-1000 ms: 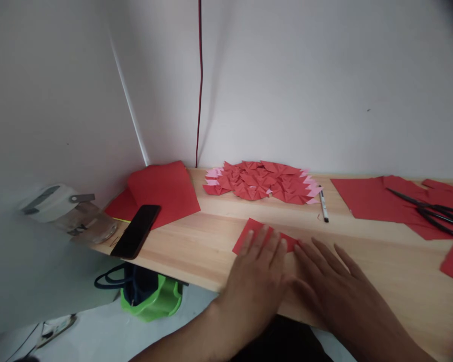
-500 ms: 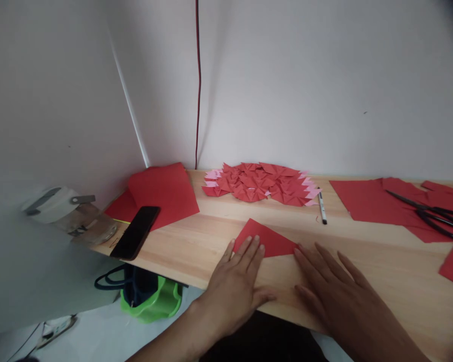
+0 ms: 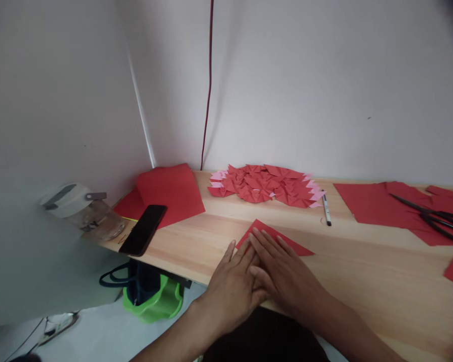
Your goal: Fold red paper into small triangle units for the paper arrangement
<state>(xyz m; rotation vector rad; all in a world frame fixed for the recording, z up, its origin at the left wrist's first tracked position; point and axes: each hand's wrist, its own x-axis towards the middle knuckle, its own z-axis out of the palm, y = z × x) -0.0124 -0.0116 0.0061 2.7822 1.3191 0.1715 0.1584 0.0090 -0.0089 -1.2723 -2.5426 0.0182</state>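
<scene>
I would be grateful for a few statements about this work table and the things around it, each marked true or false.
1. The left hand and the right hand have their fingers together at a small red paper piece. True.
2. The scissors lie next to the phone. False: they lie on the red sheets at the right, while the phone is at the left.
3. The pen lies to the right of the folded red and pink papers. True.
4. The basin below the table is red. False: it is green.
</scene>
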